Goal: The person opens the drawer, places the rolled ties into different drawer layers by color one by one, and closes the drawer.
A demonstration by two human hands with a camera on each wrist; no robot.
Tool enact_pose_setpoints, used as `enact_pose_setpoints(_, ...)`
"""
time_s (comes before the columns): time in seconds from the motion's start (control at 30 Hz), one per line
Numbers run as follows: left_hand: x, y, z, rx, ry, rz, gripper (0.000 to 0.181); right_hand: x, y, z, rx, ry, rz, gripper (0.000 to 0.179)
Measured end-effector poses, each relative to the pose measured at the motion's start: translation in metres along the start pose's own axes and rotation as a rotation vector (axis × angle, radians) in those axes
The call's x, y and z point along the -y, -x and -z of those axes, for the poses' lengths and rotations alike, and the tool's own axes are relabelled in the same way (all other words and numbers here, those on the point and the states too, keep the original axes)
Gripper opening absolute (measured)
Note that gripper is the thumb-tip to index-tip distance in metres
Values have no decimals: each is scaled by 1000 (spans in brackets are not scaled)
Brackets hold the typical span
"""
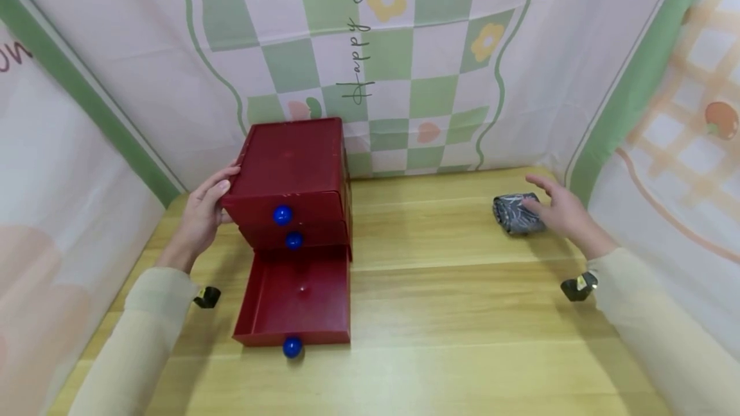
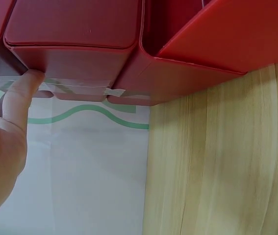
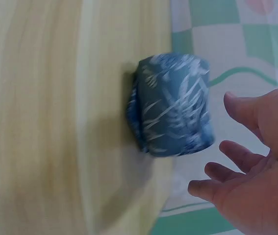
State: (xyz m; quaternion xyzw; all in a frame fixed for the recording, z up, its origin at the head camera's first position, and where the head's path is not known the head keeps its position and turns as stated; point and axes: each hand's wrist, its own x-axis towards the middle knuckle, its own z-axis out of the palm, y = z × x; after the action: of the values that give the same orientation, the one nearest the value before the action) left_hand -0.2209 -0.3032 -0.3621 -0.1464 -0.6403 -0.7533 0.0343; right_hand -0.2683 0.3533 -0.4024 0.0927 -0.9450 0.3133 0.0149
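Note:
A dark red drawer unit (image 1: 295, 159) with blue ball knobs stands on the left of the table. Its bottom drawer (image 1: 300, 300) is pulled out and has nothing inside; the two drawers above are pushed in. My left hand (image 1: 203, 210) rests against the unit's left side, fingertips at the upper edge; in the left wrist view one extended digit presses the red side wall (image 2: 75, 63). On the right lies a folded grey-blue cloth (image 3: 175, 105) with a pale leaf pattern. Over its right edge my right hand (image 1: 557, 210) hovers, fingers spread, holding nothing.
The wooden table (image 1: 428, 313) runs beneath everything. A patterned fabric (image 1: 381, 56) hangs along the back, and more fabric closes in both sides. A small black device (image 1: 578, 286) sits at the right wrist, another (image 1: 207, 297) at the left.

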Motion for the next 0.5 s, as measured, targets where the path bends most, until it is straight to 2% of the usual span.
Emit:
enact_pose_setpoints(0.2,-1,0,-2,-2,-20,3,33,-16,-2,-7,22,-38,-25,71)
enact_pose_setpoints(0.33,-2,0,-2,-4,-21,4,34,-20,-2,-10,41,-81,-54,82)
enact_pose_setpoints(0.5,-1,1,-1,-7,-18,8,34,-22,-1,-18,38,-86,-79,97)
